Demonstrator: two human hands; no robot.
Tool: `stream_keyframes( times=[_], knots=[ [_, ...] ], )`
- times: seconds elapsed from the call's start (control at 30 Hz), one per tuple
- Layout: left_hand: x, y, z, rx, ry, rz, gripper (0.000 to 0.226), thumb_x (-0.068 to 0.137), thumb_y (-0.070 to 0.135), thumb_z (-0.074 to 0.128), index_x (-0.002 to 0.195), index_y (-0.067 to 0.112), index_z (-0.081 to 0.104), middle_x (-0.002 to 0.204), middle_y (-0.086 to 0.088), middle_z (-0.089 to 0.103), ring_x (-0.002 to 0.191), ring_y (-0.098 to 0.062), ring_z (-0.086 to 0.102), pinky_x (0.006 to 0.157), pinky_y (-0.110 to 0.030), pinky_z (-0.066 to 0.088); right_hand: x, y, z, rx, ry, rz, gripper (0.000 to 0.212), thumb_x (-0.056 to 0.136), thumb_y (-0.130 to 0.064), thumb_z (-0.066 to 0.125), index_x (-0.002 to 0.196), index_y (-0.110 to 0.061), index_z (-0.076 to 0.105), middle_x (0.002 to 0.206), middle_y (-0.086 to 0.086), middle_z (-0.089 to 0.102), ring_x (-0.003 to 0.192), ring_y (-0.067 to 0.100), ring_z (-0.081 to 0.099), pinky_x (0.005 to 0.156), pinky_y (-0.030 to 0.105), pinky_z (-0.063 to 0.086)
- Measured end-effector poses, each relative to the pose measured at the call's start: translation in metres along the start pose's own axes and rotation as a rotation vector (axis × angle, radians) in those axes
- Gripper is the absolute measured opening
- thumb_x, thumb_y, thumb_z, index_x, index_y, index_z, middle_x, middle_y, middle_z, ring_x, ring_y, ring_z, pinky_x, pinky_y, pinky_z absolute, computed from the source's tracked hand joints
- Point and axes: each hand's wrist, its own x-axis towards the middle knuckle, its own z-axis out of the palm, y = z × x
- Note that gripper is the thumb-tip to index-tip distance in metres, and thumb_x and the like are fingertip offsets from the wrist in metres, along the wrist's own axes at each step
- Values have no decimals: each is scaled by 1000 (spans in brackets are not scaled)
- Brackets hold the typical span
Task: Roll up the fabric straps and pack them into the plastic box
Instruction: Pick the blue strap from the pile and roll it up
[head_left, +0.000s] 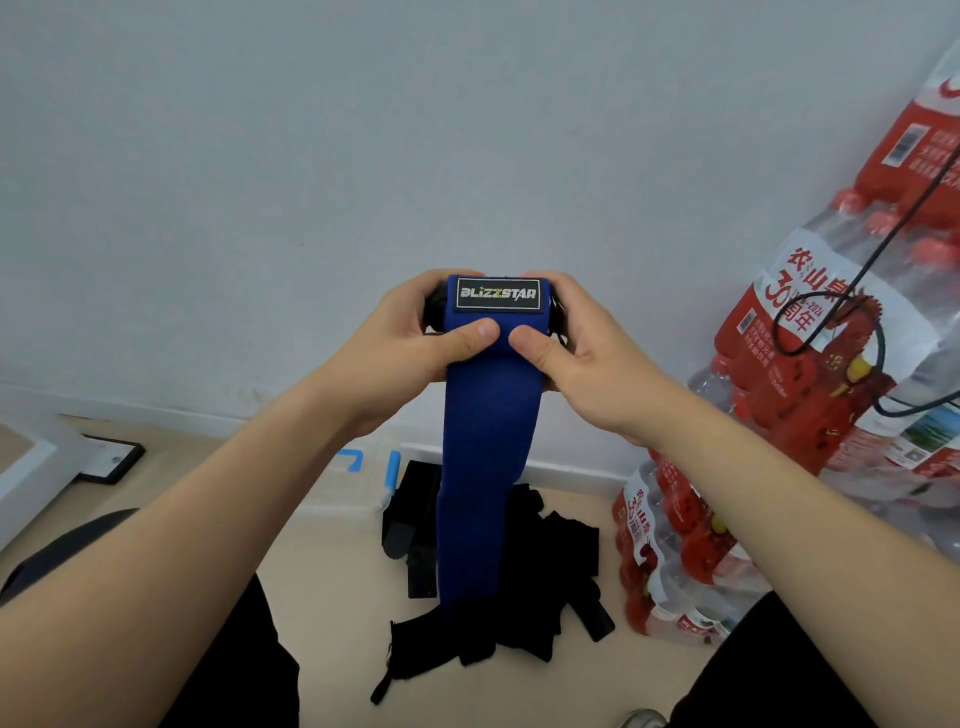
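Two hands meet in mid-air before the wall: the left hand (410, 343) and the right hand (587, 353) each curl round one end of the rolled top of a blue strap (488, 467). Both thumbs press on its front just below a black label (497, 293) reading BLIZZSTAR. The fingers of both hands wrap behind the roll and are mostly hidden, and only slivers of the roll's dark ends show between fingers and palm. The one blue strap hangs straight down from the roll, its lower end lost against the black straps (540, 571) heaped on the floor (332, 571). That heap is too dark and tangled to count, though several separate bands show. At the foot of the wall sits one clear plastic box (356, 491) with two blue clasps. Its left part is behind the left forearm and its outline is faint against the pale wall, so what it holds cannot be told. To the right stand at least two shrink-wrapped packs of red-capped water bottles (831, 338), cut off by the frame edge, with one black cable (883, 249) looping across them. At far left one dark-framed panel (111, 460) lies on the floor.
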Motion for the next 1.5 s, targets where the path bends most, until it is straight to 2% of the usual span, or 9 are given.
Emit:
stream_keyframes(
  times=[0.17, 0.37, 0.5, 0.67, 0.8, 0.9, 1.1, 1.3, 1.5],
  knots=[
    [-2, 3, 0, 17, -93, -97, 41, 107, 54, 58, 131, 25, 74, 125, -4, 80, 115, -26, 78, 85, -38, 66, -2, -2, 0, -221, -4, -117, 49, 103, -16, 68, 146, -31, 49, 125, -14, 68, 114, 17, 68, 100, 47, 59],
    [-1, 0, 2, 87, -49, 8, 32, 111, 30, 60, 138, 14, 64, 129, -12, 75, 119, -30, 74, 96, -45, 65, -7, -9, 5, 50, -98, 73, 40, 108, -56, 43, 136, -27, 45, 120, 5, 69, 96, 29, 78, 74, 46, 67],
    [2, 0, 5, -105, -119, -76, 43, 117, 35, 46, 145, 5, 58, 139, -18, 71, 129, -36, 69, 112, -53, 55, -3, -6, 8, 22, -42, 58, 33, 117, -41, 39, 136, -16, 46, 131, 12, 66, 107, 18, 72, 89, 53, 64],
    [2, -2, 7, -49, -140, -133, 45, 116, 51, 40, 142, 23, 65, 134, -5, 76, 125, -27, 73, 103, -44, 62, -2, 1, 8, 5, -84, 38, 32, 118, -27, 42, 149, -20, 37, 139, 8, 60, 119, 17, 65, 102, 51, 59],
    [2, -3, 3, -46, -32, -69, 39, 112, 27, 60, 147, 14, 51, 137, -16, 70, 124, -32, 72, 107, -51, 59, 2, 1, 6, 239, -77, 154, 49, 103, -44, 54, 151, -37, 42, 139, -3, 67, 123, 18, 71, 103, 49, 60],
    [1, 2, 6, -143, -48, -70, 51, 101, 22, 68, 147, 14, 49, 139, -23, 65, 124, -40, 70, 106, -52, 59, 1, -1, 5, 219, -35, 174, 52, 105, -60, 48, 144, -27, 49, 132, -4, 74, 120, 21, 75, 101, 55, 62],
    [1, 1, 6, -129, -42, -120, 39, 110, 36, 60, 143, 17, 55, 125, -1, 77, 118, -21, 75, 95, -40, 64, -1, -2, 10, 31, -16, 38, 33, 116, -33, 45, 145, -18, 44, 138, 16, 65, 127, 36, 66, 107, 61, 55],
    [1, -3, 6, 16, 107, -5, 37, 107, 29, 69, 139, 31, 53, 126, -1, 72, 106, -16, 76, 76, -33, 64, 0, -4, 14, 402, -46, 373, 52, 111, -45, 59, 156, -31, 39, 125, 7, 80, 108, 30, 80, 90, 52, 65],
    [3, -10, 11, 104, 159, 169, 41, 104, 11, 72, 134, 36, 61, 130, 9, 68, 115, -15, 70, 91, -34, 62, 4, -3, 7, 423, -75, 522, 20, 101, -10, 54, 111, -11, 72, 103, 10, 74, 91, 29, 72, 100, 49, 61]
  ],
)
